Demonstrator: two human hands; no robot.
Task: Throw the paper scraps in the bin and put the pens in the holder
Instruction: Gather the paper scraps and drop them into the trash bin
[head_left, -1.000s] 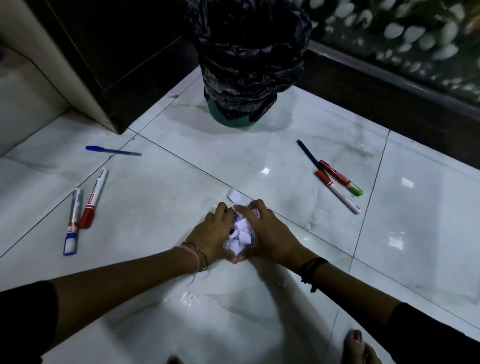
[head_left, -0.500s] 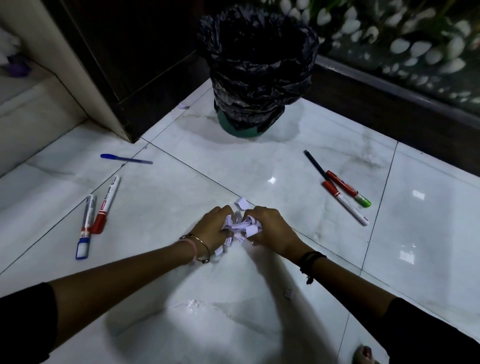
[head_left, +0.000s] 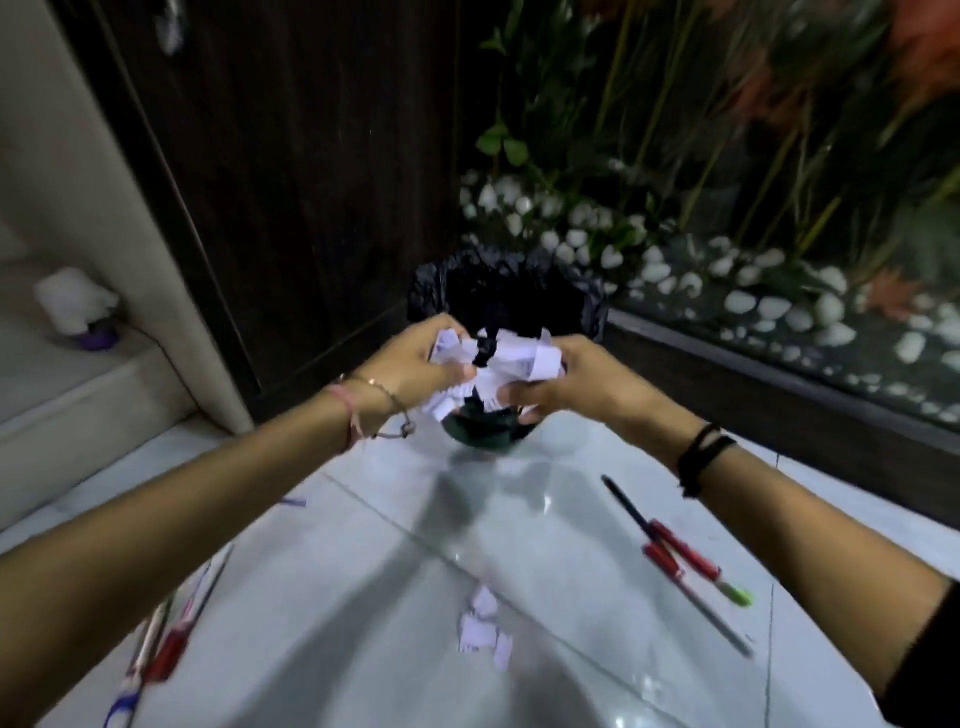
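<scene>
paper scraps (head_left: 506, 364) bunched between left hand (head_left: 415, 361) and right hand (head_left: 576, 387), fingers cupped around them before the bin (head_left: 506, 296); we judge them light, loose, shedding; stray scraps (head_left: 483, 626) lie on near floor.

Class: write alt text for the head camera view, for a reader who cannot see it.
Both hands, left hand and right hand, hold a bundle of paper scraps over a black-lined bin. A few dropped scraps and several pens lie on the white tiled floor.

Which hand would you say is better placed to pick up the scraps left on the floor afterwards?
Probably the right hand. The fallen scraps lie slightly right of centre, though both hands, including the left hand, hold the paper bundle at the bin.
</scene>
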